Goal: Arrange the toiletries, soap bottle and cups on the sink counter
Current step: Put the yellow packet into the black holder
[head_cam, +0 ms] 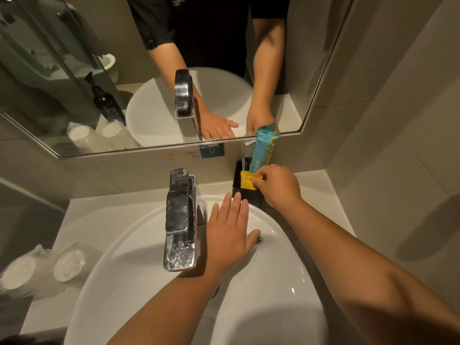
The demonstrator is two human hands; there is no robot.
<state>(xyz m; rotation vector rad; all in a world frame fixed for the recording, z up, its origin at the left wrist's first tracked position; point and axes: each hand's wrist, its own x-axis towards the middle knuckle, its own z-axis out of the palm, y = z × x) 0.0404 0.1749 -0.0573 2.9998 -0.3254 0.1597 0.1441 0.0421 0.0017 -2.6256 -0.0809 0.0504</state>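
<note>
Yellow and patterned, a small flat sachet stands in the black holder on the white counter, just right of the chrome faucet and against the back wall. Behind the sachet, a taller teal packet with a yellow dotted strip rises out of the same holder and leans toward the mirror, its top edge crossing the mirror's lower frame. A white wrapped item is partly visible behind the teal packet; what it is cannot be made out.

Right of the faucet, the right hand reaches over the holder with the fingers curled, thumb and forefinger pinching the top corner of the yellow sachet. The left hand lies flat and spread, palm down, on the rim of the white basin just beside the faucet, gripping nothing, fingertips pointing toward the holder.

Far left of the faucet, two wrapped cups lie on the counter, blurred and partly cut by the frame edge. The dark pump soap bottle appears only as a reflection in the mirror, left of the faucet's reflection; its real position on the counter is out of view. Printing on the packets is too small to read, and the right hand hides the holder's right side.
</note>
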